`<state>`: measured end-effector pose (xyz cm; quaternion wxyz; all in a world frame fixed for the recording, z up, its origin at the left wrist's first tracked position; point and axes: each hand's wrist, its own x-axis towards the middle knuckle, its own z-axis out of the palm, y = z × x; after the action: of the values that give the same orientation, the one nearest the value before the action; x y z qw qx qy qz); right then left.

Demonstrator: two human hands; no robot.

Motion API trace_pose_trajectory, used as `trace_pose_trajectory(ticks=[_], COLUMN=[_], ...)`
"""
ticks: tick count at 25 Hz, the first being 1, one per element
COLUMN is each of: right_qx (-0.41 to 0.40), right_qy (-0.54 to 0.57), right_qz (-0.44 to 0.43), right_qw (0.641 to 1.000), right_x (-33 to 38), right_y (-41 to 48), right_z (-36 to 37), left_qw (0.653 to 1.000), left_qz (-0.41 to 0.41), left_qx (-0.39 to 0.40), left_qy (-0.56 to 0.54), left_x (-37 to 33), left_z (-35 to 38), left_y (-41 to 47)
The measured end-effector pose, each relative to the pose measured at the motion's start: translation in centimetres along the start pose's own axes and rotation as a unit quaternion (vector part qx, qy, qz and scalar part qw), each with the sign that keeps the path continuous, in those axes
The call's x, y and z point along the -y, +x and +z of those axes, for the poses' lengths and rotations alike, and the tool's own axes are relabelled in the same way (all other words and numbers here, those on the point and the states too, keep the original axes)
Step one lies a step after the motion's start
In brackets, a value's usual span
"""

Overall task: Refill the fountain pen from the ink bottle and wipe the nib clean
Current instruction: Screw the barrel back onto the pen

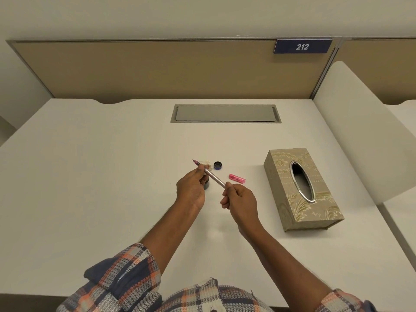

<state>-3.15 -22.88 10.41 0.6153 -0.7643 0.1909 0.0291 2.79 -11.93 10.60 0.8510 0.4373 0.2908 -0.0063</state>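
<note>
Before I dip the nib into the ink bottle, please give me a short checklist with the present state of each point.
1. Pen held firmly by left hand and right hand: ok.
2. Bottle cap off, lying on the desk: ok.
3. Ink bottle opening free: cannot tell, hidden behind the left hand.
4. Tissue ready near the nib: ok.
5. Pink pen cap out of the way: ok.
</note>
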Motion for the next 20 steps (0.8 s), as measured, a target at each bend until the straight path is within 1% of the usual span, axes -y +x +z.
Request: trace_pose_trajectory(ticks=[5,7,10,13,14,20], right_qx=[0.006,0.012,0.005,-0.036,-0.046,-0.039], right_qy=[0.011,0.007,-0.026,-0.066,-0.067,-0.048], right_qz=[0.024,0.018,-0.031,-0.119,-0.134,-0.103], right_qw=[1.000,1.000,0.999,0.990,0.988,0.993], right_x=[-0.27,-0.38,-0.43,-0.42,-0.53,-0.76], right_y=[0.23,0.39,0.38,0.14,0.14,0.56], right_z=[0.17,0.25,0.34,0.23,0.24,0.47], left_qw=[1.000,1.000,1.000,0.999,0.999,0.997], left_qz=[0.009,0.015,0.022,0.019,0.019,0.033], left_qx=[0.001,-0.004,-0.014,-0.015,-0.013,-0.002], left_qy=[0.013,0.015,0.018,0.035,0.041,0.064], left_x=[0.00,-0.02,-0.10,0.00,0.09,0.19], left_z=[0.08,0.04,0.01,-0.03,-0.05,-0.05], left_y=[-0.12,-0.09,0.04,-0.02,-0.03,-0.21])
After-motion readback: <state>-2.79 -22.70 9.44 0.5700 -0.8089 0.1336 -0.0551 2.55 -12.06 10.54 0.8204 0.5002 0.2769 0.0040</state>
